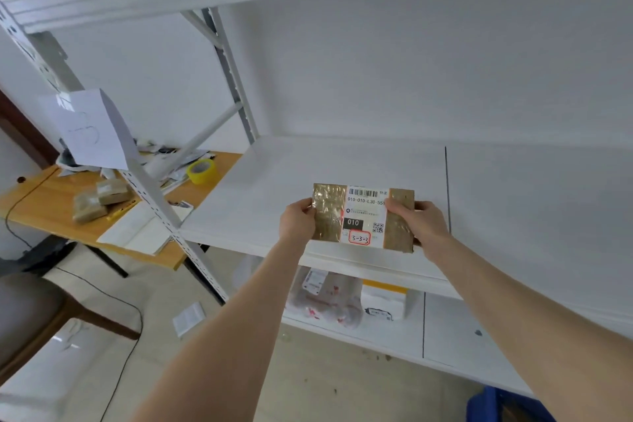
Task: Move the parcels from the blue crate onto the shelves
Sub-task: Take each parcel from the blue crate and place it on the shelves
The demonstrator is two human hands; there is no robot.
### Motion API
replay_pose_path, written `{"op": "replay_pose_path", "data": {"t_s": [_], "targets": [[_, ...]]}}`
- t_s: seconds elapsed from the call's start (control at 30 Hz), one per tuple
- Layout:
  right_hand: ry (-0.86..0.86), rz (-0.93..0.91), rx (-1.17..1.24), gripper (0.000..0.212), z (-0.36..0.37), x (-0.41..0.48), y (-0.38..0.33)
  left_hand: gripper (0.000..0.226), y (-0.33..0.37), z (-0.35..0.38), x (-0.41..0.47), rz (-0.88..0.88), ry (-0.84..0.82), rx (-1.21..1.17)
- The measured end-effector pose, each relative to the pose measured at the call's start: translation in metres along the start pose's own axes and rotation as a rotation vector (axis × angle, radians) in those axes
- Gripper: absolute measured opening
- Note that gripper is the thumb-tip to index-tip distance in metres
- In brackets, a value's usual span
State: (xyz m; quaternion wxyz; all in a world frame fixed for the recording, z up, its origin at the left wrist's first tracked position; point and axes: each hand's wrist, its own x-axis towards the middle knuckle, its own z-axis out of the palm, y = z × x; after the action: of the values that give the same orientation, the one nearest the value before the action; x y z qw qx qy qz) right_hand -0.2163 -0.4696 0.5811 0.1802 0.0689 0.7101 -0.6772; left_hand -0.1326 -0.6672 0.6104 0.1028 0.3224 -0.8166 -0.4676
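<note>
At 9 o'clock, beside the rack, a wooden table carries two small brown packets and, further right, a yellow tape roll. Just below centre, toward 5 o'clock, the left hand is curled round the left short edge of a flat brown parcel. The right hand clamps the right short edge in the same way. The parcel is held with its white label facing the camera, over the front lip of the white shelf; whether its lower edge touches the lip cannot be told. The taped wrapping is glossy and probably slick. The straight, unsagging outline suggests a stiff, light item, so a grip at the two short ends, clear of the label, should serve. The blue crate shows only as a corner at 5 o'clock, on the bottom edge.
</note>
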Motion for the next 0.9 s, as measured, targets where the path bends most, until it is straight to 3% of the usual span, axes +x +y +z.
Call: {"op": "replay_pose_path", "data": {"t_s": [0.53,0.9], "targets": [[0.327,0.012,-0.005,0.062,-0.008,0.038,0.023,0.036,-0.013,0.053,0.083,-0.035,-0.26,-0.199],[0.325,-0.045,-0.089,0.055,-0.032,0.05,0.036,0.038,-0.019,0.091,0.075,-0.098,-0.231,-0.295]]}}
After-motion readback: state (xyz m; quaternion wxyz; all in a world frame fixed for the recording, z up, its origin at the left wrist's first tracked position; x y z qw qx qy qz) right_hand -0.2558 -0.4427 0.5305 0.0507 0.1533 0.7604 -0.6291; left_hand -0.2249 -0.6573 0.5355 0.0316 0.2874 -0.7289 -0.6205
